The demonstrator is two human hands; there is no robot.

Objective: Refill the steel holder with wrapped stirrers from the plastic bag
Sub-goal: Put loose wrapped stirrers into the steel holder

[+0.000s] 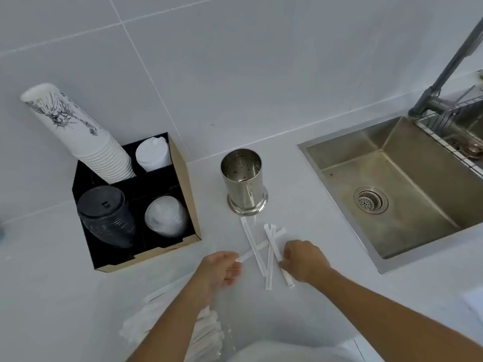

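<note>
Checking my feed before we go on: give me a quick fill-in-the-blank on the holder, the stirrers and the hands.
1. The steel holder stands upright and ___ inside.
2. The loose wrapped stirrers lie on the ___, not in the holder.
3. The sink lies to the holder's ___.
4. The right hand pinches a ___; the left hand pinches another.

Missing: empty; counter; right; wrapped stirrer
</note>
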